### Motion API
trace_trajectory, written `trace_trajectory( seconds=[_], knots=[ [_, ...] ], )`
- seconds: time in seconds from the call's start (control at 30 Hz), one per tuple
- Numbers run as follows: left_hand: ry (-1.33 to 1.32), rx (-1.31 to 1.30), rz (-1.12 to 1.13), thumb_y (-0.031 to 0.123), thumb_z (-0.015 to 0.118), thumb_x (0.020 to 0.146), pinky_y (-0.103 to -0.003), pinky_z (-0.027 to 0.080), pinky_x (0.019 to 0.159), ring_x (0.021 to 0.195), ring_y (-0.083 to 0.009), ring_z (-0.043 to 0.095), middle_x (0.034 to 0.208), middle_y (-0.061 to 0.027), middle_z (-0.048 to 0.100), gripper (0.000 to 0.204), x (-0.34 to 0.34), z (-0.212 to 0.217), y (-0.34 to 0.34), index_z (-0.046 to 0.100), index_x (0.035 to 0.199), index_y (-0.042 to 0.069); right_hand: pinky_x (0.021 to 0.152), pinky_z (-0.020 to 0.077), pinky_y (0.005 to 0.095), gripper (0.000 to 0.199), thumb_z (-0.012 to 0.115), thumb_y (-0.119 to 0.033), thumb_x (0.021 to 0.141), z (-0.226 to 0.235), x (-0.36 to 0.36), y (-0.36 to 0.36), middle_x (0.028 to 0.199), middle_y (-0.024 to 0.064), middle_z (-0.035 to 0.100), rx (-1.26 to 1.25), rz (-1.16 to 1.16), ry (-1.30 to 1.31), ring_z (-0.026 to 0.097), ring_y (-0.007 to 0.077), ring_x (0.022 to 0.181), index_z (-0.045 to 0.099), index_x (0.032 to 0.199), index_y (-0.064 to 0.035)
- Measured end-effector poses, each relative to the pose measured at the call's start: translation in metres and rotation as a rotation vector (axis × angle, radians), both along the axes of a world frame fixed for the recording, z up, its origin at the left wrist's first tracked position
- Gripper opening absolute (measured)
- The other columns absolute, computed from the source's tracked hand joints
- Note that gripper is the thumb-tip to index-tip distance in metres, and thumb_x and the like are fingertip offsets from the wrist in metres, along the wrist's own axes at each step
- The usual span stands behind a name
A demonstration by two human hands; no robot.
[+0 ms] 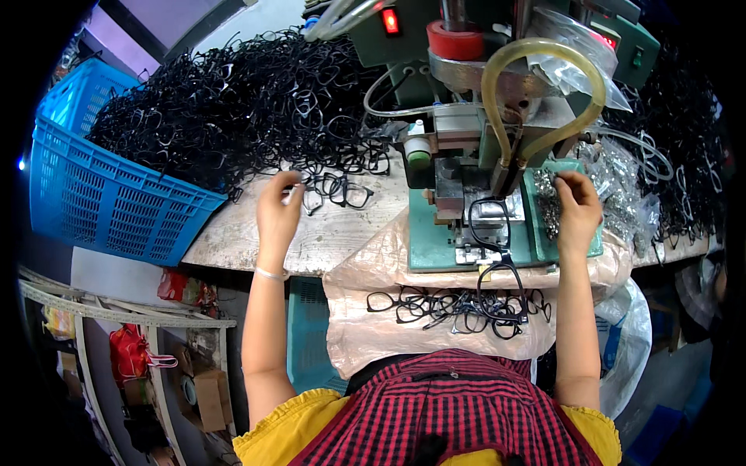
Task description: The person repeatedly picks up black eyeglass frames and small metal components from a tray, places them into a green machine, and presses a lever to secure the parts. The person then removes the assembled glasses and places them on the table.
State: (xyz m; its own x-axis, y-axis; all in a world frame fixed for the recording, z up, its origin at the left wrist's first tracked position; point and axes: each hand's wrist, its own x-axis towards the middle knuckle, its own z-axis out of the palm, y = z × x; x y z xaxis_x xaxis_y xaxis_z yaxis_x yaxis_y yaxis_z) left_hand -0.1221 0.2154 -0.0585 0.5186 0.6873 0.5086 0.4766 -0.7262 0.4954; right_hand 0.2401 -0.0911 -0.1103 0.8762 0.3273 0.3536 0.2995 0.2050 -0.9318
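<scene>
My left hand (278,213) is over the left of the worktable, fingers pinched together beside several loose black eyeglass frames (340,189). What those fingers hold, if anything, is too small to make out. To the right, my right hand (579,206) reaches into a green tray (588,247) of small shiny metal parts (547,203). Its thumb and fingertips are closed at the parts; I cannot see what is between them. One black eyeglass frame (505,259) sits at the front of the green press machine (431,252), its lower rim hanging over the edge. Neither hand touches it.
More eyeglass frames (420,304) lie on a beige cloth (350,334) across my lap. A large heap of frames (225,109) covers the back left, beside a blue crate (116,190). A yellowish hose (594,74) loops above the machine. Clear plastic bags (633,186) lie right.
</scene>
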Motion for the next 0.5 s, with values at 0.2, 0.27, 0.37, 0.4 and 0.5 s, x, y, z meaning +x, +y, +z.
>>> trace_trajectory(
  seconds=[0.2,0.27,0.37,0.4,0.5],
  knots=[
    [0.360,0.203,-0.013,-0.005,0.058,0.067,-0.043,0.042,0.100,0.114,-0.0388,0.051,0.135,-0.0171,0.055,0.052,0.032,-0.083,0.048,0.067,0.114,0.014,0.081,0.0493,0.0293,0.016,0.070,-0.004,0.080,0.004,-0.002,-0.010,0.089,0.0079,0.067,-0.343,-0.211,-0.220,0.063,0.0172,0.083,0.065,0.094,-0.0013],
    [0.282,0.171,-0.004,-0.002,0.058,0.067,-0.044,0.040,0.103,0.117,-0.0407,0.049,0.142,-0.0175,0.049,0.055,0.041,-0.095,0.038,0.065,0.119,0.014,0.086,0.0489,0.0353,0.017,0.071,-0.005,0.078,0.010,-0.005,-0.029,0.097,0.0113,0.067,-0.583,-0.294,-0.518,0.064,0.0252,0.092,0.066,0.094,-0.0013],
    [0.323,0.138,-0.049,-0.002,0.059,0.068,-0.045,0.040,0.104,0.120,-0.0427,0.047,0.142,-0.0190,0.049,0.060,0.061,-0.073,-0.007,0.058,0.127,0.009,0.093,0.0465,0.0424,0.018,0.072,-0.008,0.076,0.005,-0.010,-0.053,0.107,0.0151,0.066,-0.803,-0.313,-0.750,0.061,0.0345,0.103,0.068,0.092,-0.0014],
    [0.316,0.131,-0.054,-0.002,0.059,0.069,-0.046,0.040,0.103,0.119,-0.0432,0.048,0.141,-0.0193,0.050,0.058,0.061,-0.085,-0.004,0.058,0.126,0.007,0.095,0.0455,0.0445,0.018,0.073,-0.009,0.075,0.007,-0.009,-0.055,0.109,0.0161,0.066,-0.834,-0.290,-0.810,0.059,0.0372,0.106,0.069,0.092,-0.0015],
    [0.305,0.169,-0.084,-0.004,0.058,0.072,-0.046,0.043,0.100,0.112,-0.0440,0.052,0.134,-0.0213,0.054,0.051,0.069,-0.103,0.005,0.057,0.122,0.001,0.089,0.0484,0.0432,0.013,0.072,-0.009,0.077,0.003,0.003,-0.049,0.103,0.0157,0.067,-0.751,-0.269,-0.811,0.062,0.0360,0.100,0.069,0.088,-0.0019]
  ],
)
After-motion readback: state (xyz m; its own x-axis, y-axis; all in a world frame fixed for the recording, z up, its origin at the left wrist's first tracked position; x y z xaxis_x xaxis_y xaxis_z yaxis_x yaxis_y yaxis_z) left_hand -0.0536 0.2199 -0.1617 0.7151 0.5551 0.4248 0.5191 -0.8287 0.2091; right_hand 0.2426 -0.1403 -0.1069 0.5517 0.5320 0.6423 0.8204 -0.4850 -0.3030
